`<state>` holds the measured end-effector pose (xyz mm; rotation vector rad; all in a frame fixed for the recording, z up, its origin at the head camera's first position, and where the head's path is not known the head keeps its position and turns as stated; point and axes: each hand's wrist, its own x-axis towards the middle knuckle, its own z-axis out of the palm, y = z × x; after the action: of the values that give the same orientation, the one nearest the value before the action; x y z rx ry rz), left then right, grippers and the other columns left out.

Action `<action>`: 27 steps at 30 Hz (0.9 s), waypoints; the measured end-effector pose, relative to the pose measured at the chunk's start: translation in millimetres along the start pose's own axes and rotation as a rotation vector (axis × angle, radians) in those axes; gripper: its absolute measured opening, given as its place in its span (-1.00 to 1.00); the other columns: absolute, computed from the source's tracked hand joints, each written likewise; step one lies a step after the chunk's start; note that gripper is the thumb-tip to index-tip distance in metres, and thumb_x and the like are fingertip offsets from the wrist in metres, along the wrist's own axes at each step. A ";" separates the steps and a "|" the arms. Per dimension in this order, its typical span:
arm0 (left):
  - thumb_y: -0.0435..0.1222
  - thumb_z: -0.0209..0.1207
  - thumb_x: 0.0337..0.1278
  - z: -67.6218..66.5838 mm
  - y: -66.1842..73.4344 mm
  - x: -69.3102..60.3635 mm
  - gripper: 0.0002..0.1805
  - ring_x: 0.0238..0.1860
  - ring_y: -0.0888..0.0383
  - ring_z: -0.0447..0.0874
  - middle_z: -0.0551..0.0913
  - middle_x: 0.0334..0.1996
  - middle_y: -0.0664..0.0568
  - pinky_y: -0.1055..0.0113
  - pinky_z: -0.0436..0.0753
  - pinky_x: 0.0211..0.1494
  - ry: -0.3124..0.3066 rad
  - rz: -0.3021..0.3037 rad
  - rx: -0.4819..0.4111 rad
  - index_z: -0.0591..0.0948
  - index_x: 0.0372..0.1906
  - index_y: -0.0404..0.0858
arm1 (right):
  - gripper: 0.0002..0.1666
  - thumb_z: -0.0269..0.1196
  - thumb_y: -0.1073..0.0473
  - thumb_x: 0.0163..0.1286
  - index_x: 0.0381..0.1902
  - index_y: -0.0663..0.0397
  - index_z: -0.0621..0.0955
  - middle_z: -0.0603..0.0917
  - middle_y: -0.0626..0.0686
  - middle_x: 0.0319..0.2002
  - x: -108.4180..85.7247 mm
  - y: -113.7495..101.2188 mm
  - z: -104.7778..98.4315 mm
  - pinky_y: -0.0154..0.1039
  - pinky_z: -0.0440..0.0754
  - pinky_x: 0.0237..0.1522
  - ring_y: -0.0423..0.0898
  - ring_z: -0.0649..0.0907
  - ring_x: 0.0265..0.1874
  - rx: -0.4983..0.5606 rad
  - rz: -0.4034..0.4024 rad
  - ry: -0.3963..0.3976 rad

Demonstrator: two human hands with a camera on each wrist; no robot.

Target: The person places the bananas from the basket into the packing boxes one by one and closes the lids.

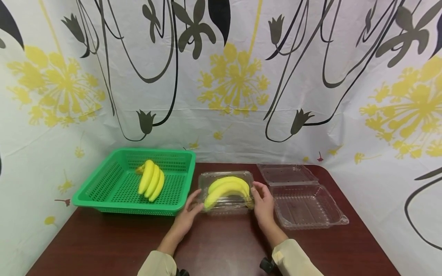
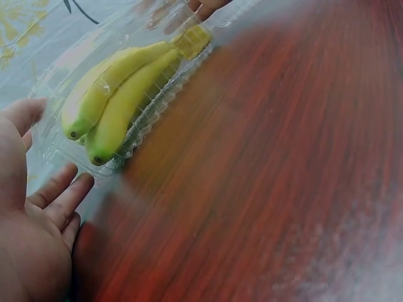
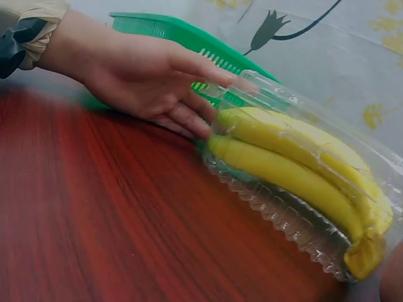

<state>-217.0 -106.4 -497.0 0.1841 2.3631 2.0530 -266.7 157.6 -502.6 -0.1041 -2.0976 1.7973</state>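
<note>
A clear plastic clamshell box [image 1: 226, 174] with its lid down stands between the hands on the table. Inside it lies a bunch of yellow bananas [image 1: 228, 188], green at the tips, also plain through the plastic in the left wrist view [image 2: 126, 94]. My left hand [image 1: 186, 216] holds the box's left end, thumb and fingers spread about the corner. At the right end my right hand [image 1: 264, 203] grips the side, thumb toward the front; only a little of this hand [image 3: 393, 277] enters the right wrist view.
On the left stands a green perforated basket [image 1: 103, 207] holding another bunch of bananas [image 1: 152, 180]. A second clear clamshell box [image 1: 307, 207] sits at the right, its lid laid back. Behind the dark red table [image 1: 221, 245] hangs a patterned cloth [image 1: 221, 142].
</note>
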 end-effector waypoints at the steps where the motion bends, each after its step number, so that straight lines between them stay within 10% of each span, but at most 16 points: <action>1: -0.24 0.13 0.37 0.2 4.5 -1.5 -0.41 0.14 -0.09 0.42 0.45 0.10 -0.14 0.01 0.44 0.15 0.006 -0.002 0.013 0.30 0.45 -0.13 | -0.67 0.18 0.19 0.45 0.12 0.17 0.58 0.61 0.16 0.08 -0.7 0.4 0.8 -0.35 0.46 -0.10 -0.03 0.54 0.00 -0.004 -0.004 0.015; 21: -0.33 0.16 0.27 -1.2 15.9 -4.1 -0.36 -0.15 -0.03 0.56 0.59 -0.33 -0.05 0.15 0.45 0.05 0.005 -0.062 0.004 0.33 0.44 -0.10 | -0.73 0.22 0.21 0.41 0.01 0.22 0.61 0.65 0.17 -0.03 -8.4 0.8 4.2 -0.45 0.48 -0.20 -0.11 0.57 -0.14 0.021 -0.024 0.100; 27: -0.32 0.20 0.21 -0.3 -12.9 9.3 -0.33 -0.25 0.01 0.64 0.68 -0.41 -0.09 0.07 0.33 0.19 0.010 -0.075 -0.061 0.33 0.44 -0.01 | -0.75 0.23 0.29 0.39 -0.07 0.37 0.61 0.64 0.26 -0.05 -12.3 -3.8 5.5 -0.49 0.46 -0.18 -0.08 0.57 -0.13 0.013 -0.060 0.146</action>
<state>-227.3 -107.6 -509.0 0.0837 2.2720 2.0933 -256.4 148.1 -502.4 -0.1615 -1.9666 1.7146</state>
